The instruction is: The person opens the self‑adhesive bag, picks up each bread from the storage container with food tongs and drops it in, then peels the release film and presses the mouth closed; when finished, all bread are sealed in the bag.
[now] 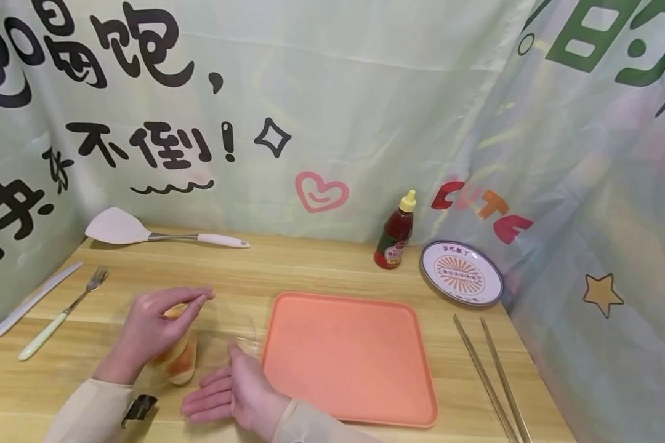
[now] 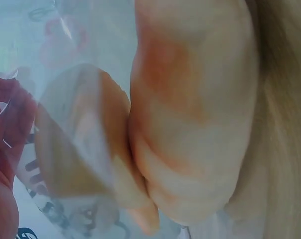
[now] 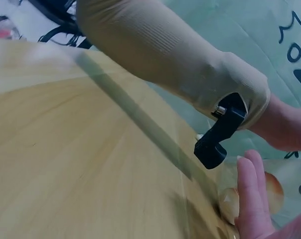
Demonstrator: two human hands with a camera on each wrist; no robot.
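Note:
Bread rolls (image 1: 181,366) lie under my left hand in the head view, partly hidden by it, with clear plastic film (image 1: 249,326) around them. The left wrist view shows two rolls close up, the nearer roll (image 2: 190,114) browned on one side, the other behind shiny film. With thumb and index finger brought together, my left hand (image 1: 157,326) pinches the film above the bread. My right hand (image 1: 244,394) is beside the bread, palm turned up and fingers straight, pointing left. In the right wrist view its fingers (image 3: 252,194) overlap the bread (image 3: 275,191).
An orange tray (image 1: 349,357) lies right of my hands. Metal chopsticks (image 1: 490,375), a plate (image 1: 462,274) leaning on the backdrop and a sauce bottle (image 1: 394,237) stand beyond it. A spatula (image 1: 166,237), fork (image 1: 66,314) and knife (image 1: 36,299) lie at the left and back.

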